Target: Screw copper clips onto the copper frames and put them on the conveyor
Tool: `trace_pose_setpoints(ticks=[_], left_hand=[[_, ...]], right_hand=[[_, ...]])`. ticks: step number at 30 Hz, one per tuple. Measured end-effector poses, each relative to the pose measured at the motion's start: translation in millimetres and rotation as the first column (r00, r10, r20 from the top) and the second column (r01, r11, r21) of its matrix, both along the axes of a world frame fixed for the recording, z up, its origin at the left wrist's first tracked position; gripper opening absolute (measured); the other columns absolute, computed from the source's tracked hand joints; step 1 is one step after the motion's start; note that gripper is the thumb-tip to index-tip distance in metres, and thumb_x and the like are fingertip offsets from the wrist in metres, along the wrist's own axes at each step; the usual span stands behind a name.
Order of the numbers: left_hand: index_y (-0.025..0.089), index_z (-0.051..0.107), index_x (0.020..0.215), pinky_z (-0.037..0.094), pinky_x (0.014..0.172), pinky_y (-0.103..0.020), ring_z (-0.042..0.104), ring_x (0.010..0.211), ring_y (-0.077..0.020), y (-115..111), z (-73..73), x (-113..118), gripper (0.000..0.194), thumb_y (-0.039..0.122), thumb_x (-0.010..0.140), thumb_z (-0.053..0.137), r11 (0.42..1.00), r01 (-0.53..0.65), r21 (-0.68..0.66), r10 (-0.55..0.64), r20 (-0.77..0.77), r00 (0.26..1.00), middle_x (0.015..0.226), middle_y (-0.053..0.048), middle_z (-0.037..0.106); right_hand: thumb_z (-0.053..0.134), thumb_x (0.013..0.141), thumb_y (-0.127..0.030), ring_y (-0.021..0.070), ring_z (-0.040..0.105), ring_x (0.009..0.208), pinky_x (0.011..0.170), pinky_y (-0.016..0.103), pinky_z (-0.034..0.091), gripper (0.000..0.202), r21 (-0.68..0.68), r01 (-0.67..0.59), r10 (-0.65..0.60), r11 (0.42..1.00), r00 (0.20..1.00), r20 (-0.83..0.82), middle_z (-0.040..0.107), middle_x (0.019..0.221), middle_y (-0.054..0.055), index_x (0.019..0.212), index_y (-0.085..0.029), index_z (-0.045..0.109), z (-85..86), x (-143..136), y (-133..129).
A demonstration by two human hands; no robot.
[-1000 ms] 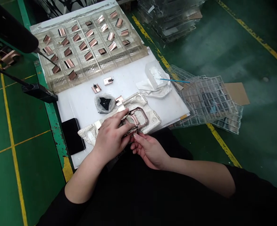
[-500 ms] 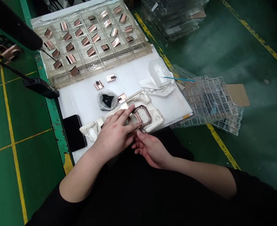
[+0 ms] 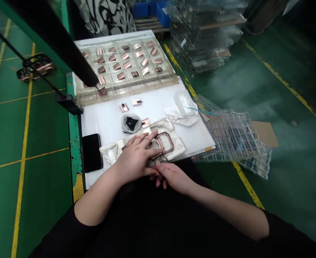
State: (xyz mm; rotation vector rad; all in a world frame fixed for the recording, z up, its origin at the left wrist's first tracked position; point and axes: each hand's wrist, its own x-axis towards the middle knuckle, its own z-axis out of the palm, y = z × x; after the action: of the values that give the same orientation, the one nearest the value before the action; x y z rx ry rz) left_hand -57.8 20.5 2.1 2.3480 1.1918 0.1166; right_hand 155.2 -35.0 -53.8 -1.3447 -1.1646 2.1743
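My left hand (image 3: pixel 133 157) lies across a white moulded holder (image 3: pixel 179 146), its fingers stretched out and spread. Its fingertips rest on a copper-coloured frame-shaped part (image 3: pixel 171 140) seated in that holder; the palm hides the middle of the holder. Close to the holder's near edge, my right hand (image 3: pixel 175 177) has its fingers curled and its thumb pressed in beside the left thumb. Whatever lies between those fingertips is too small to make out. Beyond the holder stands a clear bag of small black pieces (image 3: pixel 131 123), with a small copper plate (image 3: pixel 145 122) beside it.
Two more copper plates, one (image 3: pixel 124 107) left of the other (image 3: pixel 136 102), lie on the white board. Behind is a compartment tray (image 3: pixel 114 94) of copper pieces. A phone (image 3: pixel 92 153) lies left, a white cloth (image 3: pixel 183 120) right. A black screwdriver-like tool (image 3: pixel 74 53) hangs at upper left.
The view has tilted up and shifted, so the bench appears lower and farther right. Both hands stay at the holder, with the right fingers slightly more tucked under the left hand.
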Motion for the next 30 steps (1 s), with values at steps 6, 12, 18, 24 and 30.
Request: trace_pose_setpoints(ticks=[6,12,18,24,30], left_hand=[[0.042,0.080,0.143,0.044,0.127,-0.067,0.046,0.162,-0.0462,-6.0,-14.3,7.8,0.047,0.026,0.099,0.080,0.993,-0.103,0.055,0.102,0.022,0.995,0.188,-0.006,0.032],[0.040,0.079,0.144,0.033,0.132,-0.075,0.040,0.165,-0.0509,-1.4,-10.2,4.1,0.058,0.059,0.091,0.089,0.997,-0.057,0.044,0.054,0.054,0.997,0.187,-0.009,0.033],[0.022,0.081,0.132,0.051,0.121,-0.052,0.067,0.138,-0.0317,59.4,-0.4,-15.4,0.032,0.040,0.112,0.064,0.887,-0.440,0.139,0.454,-0.093,0.886,0.147,-0.015,0.073],[0.016,0.073,0.129,0.063,0.105,-0.052,0.074,0.117,-0.0272,98.0,-13.8,-16.3,0.035,0.042,0.107,0.076,0.819,-0.543,0.186,0.572,-0.338,0.748,0.130,-0.011,0.075],[0.016,0.074,0.126,0.064,0.104,-0.051,0.075,0.115,-0.0263,96.9,-20.5,-17.8,0.033,0.044,0.108,0.074,0.828,-0.528,0.187,0.557,-0.383,0.737,0.127,-0.010,0.076]], right_hand=[[0.065,0.107,-0.066,0.0191,0.071,0.074,0.069,0.031,0.053,0.050,0.354,-0.307,0.214,0.883,0.936,0.278,0.080,0.088,0.006,0.098,-0.020,0.083,50.1,35.9,22.4],[0.069,0.105,-0.056,0.0241,0.076,0.086,0.074,0.034,0.052,0.035,0.760,-0.370,0.009,0.535,0.901,0.433,0.085,0.099,0.004,0.111,-0.027,0.087,125.8,31.6,111.0],[0.073,0.096,-0.076,0.0311,0.069,0.119,0.099,0.042,0.054,0.061,0.926,0.113,-0.145,0.360,0.987,-0.064,0.079,0.127,0.011,0.123,-0.022,0.079,182.1,-63.3,233.2],[0.062,0.085,-0.101,0.0344,0.066,0.132,0.106,0.050,0.056,0.089,0.734,0.097,0.208,0.673,0.927,-0.313,0.075,0.136,0.016,0.126,-0.022,0.071,217.0,-151.0,276.1],[0.094,0.064,-0.090,0.0196,0.072,0.077,0.076,0.035,0.060,0.086,0.658,-0.055,0.432,0.751,0.795,-0.426,0.067,0.093,-0.002,0.110,-0.026,0.060,203.7,-128.6,226.6]])
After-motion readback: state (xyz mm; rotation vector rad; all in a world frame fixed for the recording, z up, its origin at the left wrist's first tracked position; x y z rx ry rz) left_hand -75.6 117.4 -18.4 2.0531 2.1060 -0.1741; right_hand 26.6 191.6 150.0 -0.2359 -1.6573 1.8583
